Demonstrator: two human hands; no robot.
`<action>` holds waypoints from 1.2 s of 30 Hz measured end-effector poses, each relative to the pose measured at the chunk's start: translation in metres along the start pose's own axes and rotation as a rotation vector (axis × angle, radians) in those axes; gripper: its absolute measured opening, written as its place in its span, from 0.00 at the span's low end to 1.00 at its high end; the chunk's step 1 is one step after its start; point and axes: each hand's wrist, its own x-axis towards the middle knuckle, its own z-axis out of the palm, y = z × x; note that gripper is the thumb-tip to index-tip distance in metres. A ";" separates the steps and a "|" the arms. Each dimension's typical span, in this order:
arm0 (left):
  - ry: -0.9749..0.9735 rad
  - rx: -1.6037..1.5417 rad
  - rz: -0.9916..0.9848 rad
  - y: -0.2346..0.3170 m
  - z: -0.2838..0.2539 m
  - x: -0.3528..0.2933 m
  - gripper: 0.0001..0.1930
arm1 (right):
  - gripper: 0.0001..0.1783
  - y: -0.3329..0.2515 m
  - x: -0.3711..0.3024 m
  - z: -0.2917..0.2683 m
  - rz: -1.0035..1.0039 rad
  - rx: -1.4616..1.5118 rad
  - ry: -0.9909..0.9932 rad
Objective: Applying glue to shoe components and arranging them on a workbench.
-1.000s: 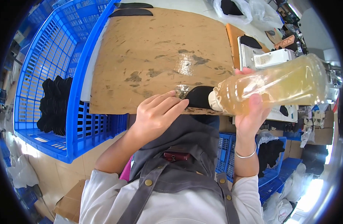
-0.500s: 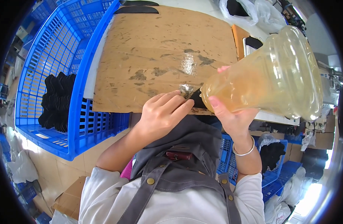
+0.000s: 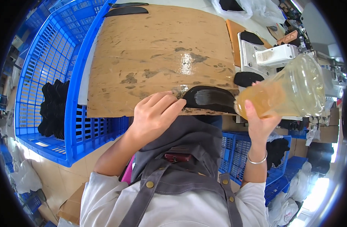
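A black, curved, flat piece [image 3: 215,99] lies at the front edge of the worn brown board [image 3: 158,49]. A shiny wet streak covers much of its top. My left hand [image 3: 155,113] is closed with its bent fingertips at the piece's left end; the exact hold there is partly hidden. In my right hand [image 3: 262,123] is a clear plastic bottle [image 3: 294,89], tipped over on its side, with amber liquid toward its left end. That end is at the black piece's right tip; whether they touch I cannot tell.
A blue crate [image 3: 73,113] at the left holds stacked black pieces [image 3: 54,108]. Black curved pieces lie at the board's far left corner [image 3: 127,11] and on its right [image 3: 248,79]. A white machine [image 3: 275,56] stands to the right, with plastic bags [image 3: 266,13] behind.
My right hand has moved the bottle rightward along the black piece, uncovering the piece and its wet streak. My left hand stays at the left end. The view has shifted slightly.
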 end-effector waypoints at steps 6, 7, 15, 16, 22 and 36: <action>0.031 -0.144 -0.156 -0.001 -0.002 0.003 0.07 | 0.30 -0.019 0.005 -0.022 -0.164 0.171 0.307; 0.060 -0.173 -0.166 0.000 -0.001 0.004 0.06 | 0.30 -0.026 0.007 -0.016 -0.164 0.171 0.313; 0.023 -0.139 -0.175 0.003 -0.004 0.007 0.05 | 0.34 -0.032 0.012 0.073 -0.242 0.369 -0.269; -0.011 -0.118 -0.180 0.005 -0.006 0.008 0.06 | 0.32 -0.031 0.011 0.075 -0.239 0.339 -0.326; -0.026 -0.049 -0.124 0.007 -0.007 0.009 0.07 | 0.30 -0.023 0.002 0.062 -0.167 0.206 -0.304; -0.230 -0.218 -0.294 0.014 -0.018 0.034 0.17 | 0.34 0.052 -0.027 -0.084 -0.223 -0.013 0.446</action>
